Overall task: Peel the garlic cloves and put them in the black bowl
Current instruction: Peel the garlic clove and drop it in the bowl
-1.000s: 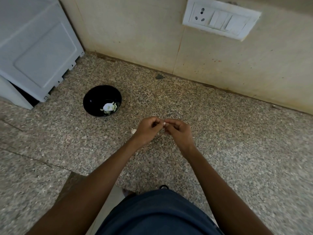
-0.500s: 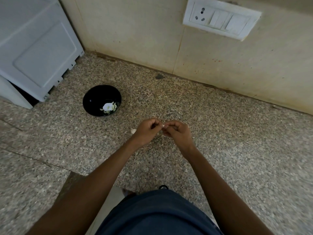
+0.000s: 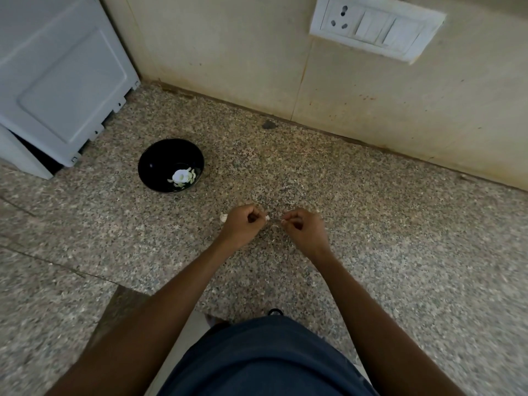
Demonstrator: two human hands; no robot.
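We see our left hand (image 3: pixel 241 224) curled over the speckled stone counter (image 3: pixel 371 238), its fingertips pinching a small pale garlic clove (image 3: pixel 267 217) that pokes out on the side facing the other hand. Our right hand (image 3: pixel 304 228) is curled too, just beside the left but not touching it, and its fingertips pinch something thin and pale at the near edge; a faint strip of skin (image 3: pixel 275 220) seems to run between the two hands, though it is too fine for us to be sure where it ends. The clove sits at the tip of the left grip, not deep in the palm. A second whitish piece (image 3: pixel 223 217) lies on the counter just left of the left hand. The black bowl (image 3: pixel 160 167) stands well apart from both hands, up and to the left, with a heap of pale peeled garlic (image 3: pixel 183 177) in the part of its bottom nearest us. Beyond the bowl a grey appliance (image 3: pixel 57 81) stands in the corner, and a white switch plate (image 3: pixel 377 27) is on the wall.
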